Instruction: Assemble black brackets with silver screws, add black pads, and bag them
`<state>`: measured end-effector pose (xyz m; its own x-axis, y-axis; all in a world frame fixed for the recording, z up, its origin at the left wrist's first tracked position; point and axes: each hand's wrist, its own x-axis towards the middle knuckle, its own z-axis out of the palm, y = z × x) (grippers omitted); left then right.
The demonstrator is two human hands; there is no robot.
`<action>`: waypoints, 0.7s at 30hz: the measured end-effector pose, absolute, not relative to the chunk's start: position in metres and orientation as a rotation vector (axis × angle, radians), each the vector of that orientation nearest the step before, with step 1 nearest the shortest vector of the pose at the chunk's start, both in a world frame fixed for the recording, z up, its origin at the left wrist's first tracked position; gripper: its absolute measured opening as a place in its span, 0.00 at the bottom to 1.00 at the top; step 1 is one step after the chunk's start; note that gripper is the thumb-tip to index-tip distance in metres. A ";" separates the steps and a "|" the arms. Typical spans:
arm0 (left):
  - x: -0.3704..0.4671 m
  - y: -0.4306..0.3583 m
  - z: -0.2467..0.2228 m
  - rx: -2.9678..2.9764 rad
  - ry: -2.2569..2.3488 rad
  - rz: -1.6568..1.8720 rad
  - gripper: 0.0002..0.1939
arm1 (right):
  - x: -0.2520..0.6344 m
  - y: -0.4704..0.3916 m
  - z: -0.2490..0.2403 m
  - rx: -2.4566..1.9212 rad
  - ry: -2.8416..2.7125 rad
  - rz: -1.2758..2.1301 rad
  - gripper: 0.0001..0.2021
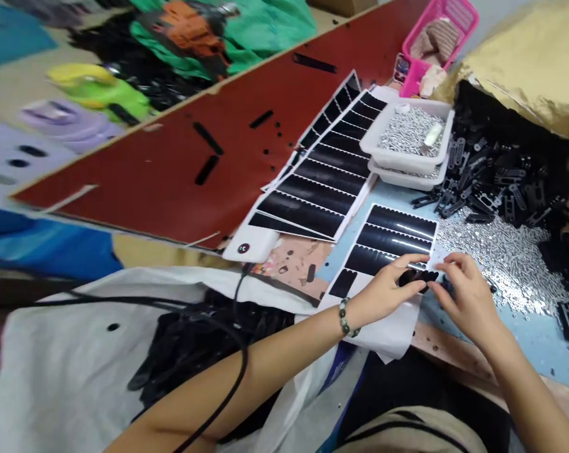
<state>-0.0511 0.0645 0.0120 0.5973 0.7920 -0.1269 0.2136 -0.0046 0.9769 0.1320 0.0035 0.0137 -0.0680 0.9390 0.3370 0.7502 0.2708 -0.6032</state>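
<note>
My left hand [383, 290], with a beaded bracelet at its wrist, pinches a small black scalloped strip [419, 276] between thumb and fingers. From the other side my right hand [468, 299] closes thumb and fingertips at the strip's right end. Directly beneath lies a white backing sheet [409, 324] bearing black wavy-edged stickers [397, 221], with one short sticker piece [343, 284] near its left edge. To the right of my hands, many small silver metal pieces [501, 255] are spread over a light blue surface [524, 340].
Further sticker sheets [319, 179] lie on the left. Stacked white tubs [409, 160] hold silver pieces. Black flat parts [496, 176] are heaped at right. A pink basket [470, 28] stands behind. A red board [171, 170] carries black scraps; an orange power tool [192, 31] lies beyond.
</note>
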 end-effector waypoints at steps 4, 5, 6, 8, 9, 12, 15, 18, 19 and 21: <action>-0.044 0.058 0.007 1.874 0.845 0.645 0.12 | 0.155 -0.016 0.010 -1.647 -1.554 0.544 0.08; -0.045 0.056 0.003 2.025 0.806 0.664 0.12 | 0.162 -0.024 0.005 -1.693 -1.410 0.585 0.09; -0.045 0.053 0.000 2.183 0.747 0.670 0.11 | 0.168 -0.032 0.000 -1.737 -1.274 0.634 0.11; -0.044 0.047 -0.008 2.451 0.603 0.633 0.13 | 0.178 -0.048 -0.013 -1.799 -1.067 0.746 0.12; -0.042 0.043 -0.012 2.548 0.538 0.609 0.14 | 0.181 -0.054 -0.018 -1.813 -1.001 0.790 0.13; -0.032 0.035 -0.020 2.733 0.402 0.568 0.15 | 0.181 -0.062 -0.030 -1.825 -0.902 0.810 0.15; -0.022 0.031 -0.026 2.820 0.362 0.555 0.15 | 0.176 -0.061 -0.033 -1.837 -0.889 0.757 0.16; -0.017 0.029 -0.029 2.845 0.376 0.535 0.15 | 0.174 -0.060 -0.032 -1.855 -0.885 0.727 0.14; -0.017 0.029 -0.029 2.845 0.381 0.530 0.15 | 0.174 -0.060 -0.032 -1.859 -0.888 0.721 0.14; -0.018 0.029 -0.029 2.841 0.392 0.520 0.14 | 0.175 -0.061 -0.032 -1.867 -0.907 0.714 0.13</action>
<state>-0.0176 0.0290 -0.0295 0.9015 0.2987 0.3132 0.2183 -0.9387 0.2669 0.1753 -0.0613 -0.0317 0.5621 0.8206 -0.1034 0.2929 -0.3144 -0.9030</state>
